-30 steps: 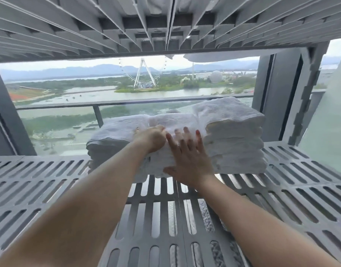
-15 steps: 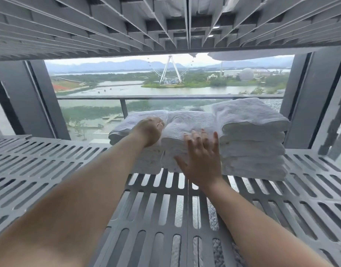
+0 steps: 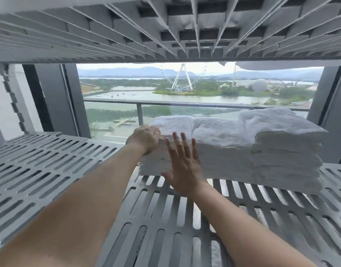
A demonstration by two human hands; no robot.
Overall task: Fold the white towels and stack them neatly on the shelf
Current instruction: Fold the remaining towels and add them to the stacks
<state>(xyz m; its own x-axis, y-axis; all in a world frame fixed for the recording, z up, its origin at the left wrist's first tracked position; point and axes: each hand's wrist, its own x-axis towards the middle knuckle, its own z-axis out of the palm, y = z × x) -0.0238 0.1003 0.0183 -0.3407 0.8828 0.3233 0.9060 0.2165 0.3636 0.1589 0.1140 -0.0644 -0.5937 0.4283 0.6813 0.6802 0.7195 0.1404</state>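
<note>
Although the head camera has swung left over the last second, the real change is in the hands: both have slid left along the row of towels. Left hand [image 3: 144, 138] was on top near the seam between the left stack [image 3: 175, 125] and middle stack [image 3: 219, 135]. It now sits at the left stack's outer top corner, fingers bent over the edge and hidden, so can't tell if it grips or just presses. Right hand [image 3: 182, 166] is open, fingers straight and spread, palm against the left stack's front face; earlier it pressed nearer the middle. Left stack's front now looks roughly flush with the middle one. Right stack [image 3: 281, 143] stands taller, touching the middle stack. All three sit toward the back of the slatted shelf [image 3: 69, 170]. Reads as final squaring-up: towels folded and placed, only alignment left.
</note>
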